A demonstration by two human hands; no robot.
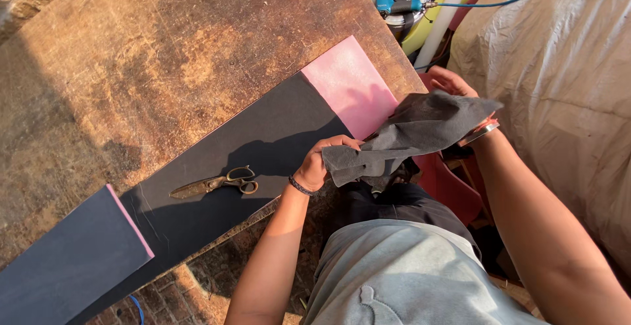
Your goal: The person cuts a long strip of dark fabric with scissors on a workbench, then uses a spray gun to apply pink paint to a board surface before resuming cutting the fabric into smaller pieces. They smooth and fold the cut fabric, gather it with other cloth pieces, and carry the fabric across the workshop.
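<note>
Clearly both hands pinch the dark cloth (pixel 407 138) off the worktop (pixel 131 69): left hand (pixel 315 164) clamped at seven o'clock, right hand (pixel 453 85) (mostly hidden) gripping its one o'clock edge; scissors (pixel 213 182) lie aside.

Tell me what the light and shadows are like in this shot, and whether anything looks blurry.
Head view: warm low sunlight on the wooden table; the person's shadow falls across the black sheet, beside the scissors; the pink foam looks bright; the left hand and right hand holding the dark fabric are fairly sharp; wide-angle bending at the edges.
</note>
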